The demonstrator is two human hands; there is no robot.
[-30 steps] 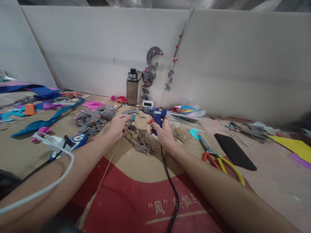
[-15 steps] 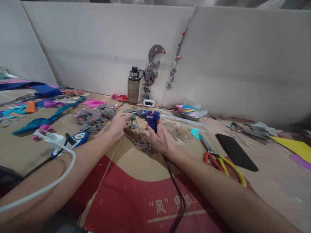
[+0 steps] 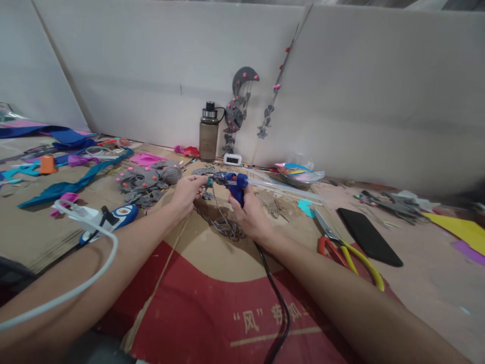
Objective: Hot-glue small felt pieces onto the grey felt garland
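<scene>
Perhaps risks burning the left hand (image 3: 187, 194) through a slip of aim or hot overflow, pinching a small teal piece (image 3: 209, 181) just by the tip of the blue glue gun (image 3: 238, 190) clasped in the right hand (image 3: 252, 216), near tangled gray yarn (image 3: 228, 229).

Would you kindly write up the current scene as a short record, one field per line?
Left hand: pinching a small teal piece
Right hand: gripping a blue glue gun
Gun's aim: toward the teal piece; contact too small to tell
Between the forearms: tangled gray yarn, lying on cardboard
Right side: scissors with red and yellow handles, beside a flat black slab
Back: upright bottle, left of a hanging gray crescent
</scene>
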